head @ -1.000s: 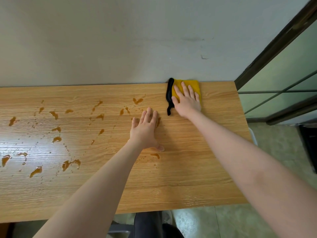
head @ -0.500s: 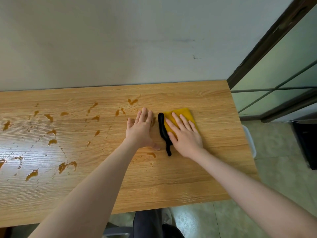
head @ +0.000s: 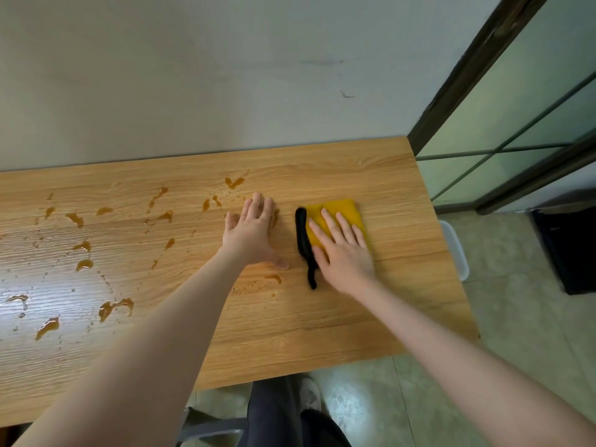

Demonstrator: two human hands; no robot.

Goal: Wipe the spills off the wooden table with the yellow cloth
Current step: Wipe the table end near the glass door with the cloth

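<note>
Across the surface (head: 322, 317), amber spills (head: 113, 308) remain unwiped from 9 to 11 o'clock, so the task is judged barely begun. The cloth (head: 342, 211) has been dragged from the far wall edge towards the middle and now lies at about 1 o'clock, pressed flat under the open right hand (head: 343, 250). The left hand (head: 253, 235), open with fingers straight, is still braced flat just beside it, at 12 o'clock.

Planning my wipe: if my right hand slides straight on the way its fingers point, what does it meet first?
Probably nothing: beyond the right hand and yellow cloth lies bare wooden table, then the wall.
</note>
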